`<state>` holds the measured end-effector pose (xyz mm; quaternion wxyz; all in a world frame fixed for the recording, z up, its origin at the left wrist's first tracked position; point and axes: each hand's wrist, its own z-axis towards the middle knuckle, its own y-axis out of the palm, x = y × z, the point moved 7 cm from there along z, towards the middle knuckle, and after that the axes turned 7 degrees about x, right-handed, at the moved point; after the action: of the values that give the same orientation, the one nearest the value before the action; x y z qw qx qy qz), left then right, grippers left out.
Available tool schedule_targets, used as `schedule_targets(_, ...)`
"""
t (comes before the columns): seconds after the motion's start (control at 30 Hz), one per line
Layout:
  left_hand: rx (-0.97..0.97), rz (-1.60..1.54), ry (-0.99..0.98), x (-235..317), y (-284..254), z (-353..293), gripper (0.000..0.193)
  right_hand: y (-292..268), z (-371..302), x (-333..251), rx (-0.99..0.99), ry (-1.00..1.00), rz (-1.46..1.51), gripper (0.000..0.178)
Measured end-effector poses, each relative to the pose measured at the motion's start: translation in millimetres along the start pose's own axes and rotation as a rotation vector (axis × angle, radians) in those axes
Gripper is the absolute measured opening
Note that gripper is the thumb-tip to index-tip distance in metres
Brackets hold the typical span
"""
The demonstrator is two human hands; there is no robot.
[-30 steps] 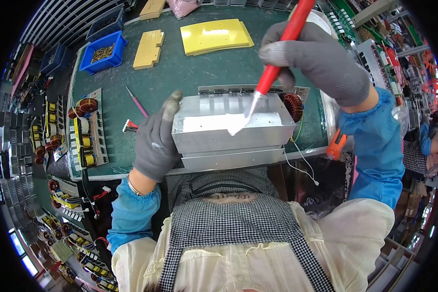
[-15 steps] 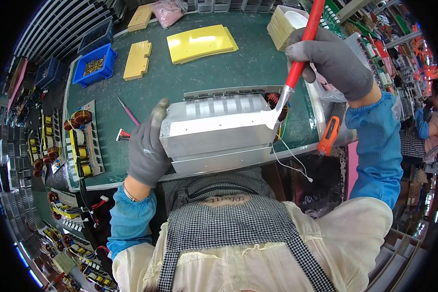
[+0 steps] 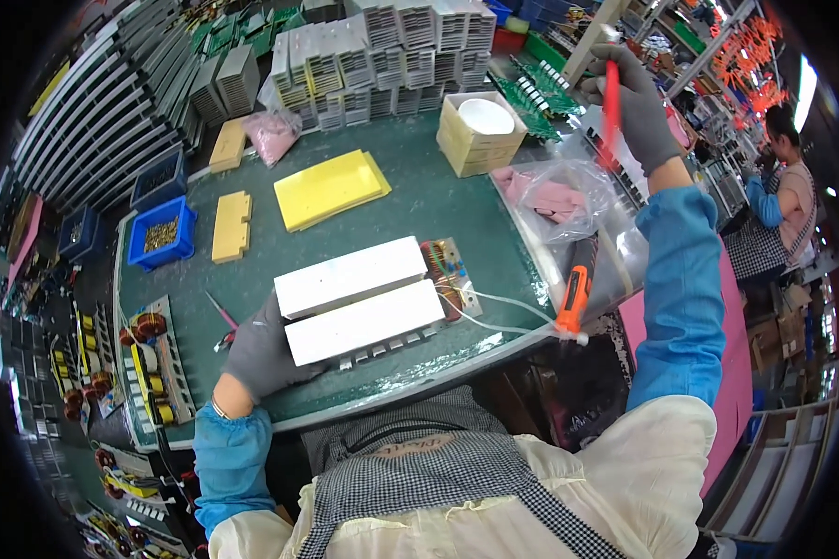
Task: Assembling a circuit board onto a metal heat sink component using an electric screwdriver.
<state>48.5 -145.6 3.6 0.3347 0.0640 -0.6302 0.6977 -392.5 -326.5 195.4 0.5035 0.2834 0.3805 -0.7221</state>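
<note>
My left hand [image 3: 268,349], in a grey glove, grips the left end of a metal heat sink assembly on the green table. Two long blocks lie side by side on it, a rear block [image 3: 350,279] and a front block [image 3: 368,322], both white on top. Past their right end show copper coils and part of a circuit board [image 3: 459,268], with white wires [image 3: 503,302] trailing right. Raised at the upper right, well away from the blocks, my gloved right hand [image 3: 645,104] is closed round a red-handled brush [image 3: 612,110]. Motion blurs the brush's lower end.
Yellow sheets [image 3: 331,191], tan pieces [image 3: 230,226] and a blue bin [image 3: 188,228] of small brass parts stand behind. A box [image 3: 480,149] holds a white bowl. An orange tool [image 3: 576,296] lies right, near bagged pink cloth [image 3: 555,197]. Coil-bearing boards [image 3: 154,363] sit left. Another person [image 3: 781,186] works at far right.
The assembly has turned over, so both white faces point up and coils show at its right. My right hand has lifted the brush off it, up and away. The view has shifted too.
</note>
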Motion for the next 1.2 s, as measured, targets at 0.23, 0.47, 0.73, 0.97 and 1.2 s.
schedule_targets(0.23,-0.122,-0.084,-0.154,-20,13,-2,0.107,-18,49,37,0.284,-0.298,-0.641,0.026)
schedule_targets(0.47,-0.122,0.005,-0.051,-13,10,-1,0.095,34,60,61,0.242,-0.546,-0.679,0.029)
schedule_targets(0.73,-0.081,-0.027,-0.017,2,7,-1,0.083,68,12,76,-0.141,-0.447,-0.939,0.024)
schedule_targets(0.97,-0.051,0.167,-0.067,6,3,-5,0.092,7,-99,76,-0.835,0.280,-0.763,0.023)
schedule_targets(1.2,0.034,0.247,-0.090,7,-15,-35,0.120,28,-107,175,-0.463,0.178,-1.134,0.021)
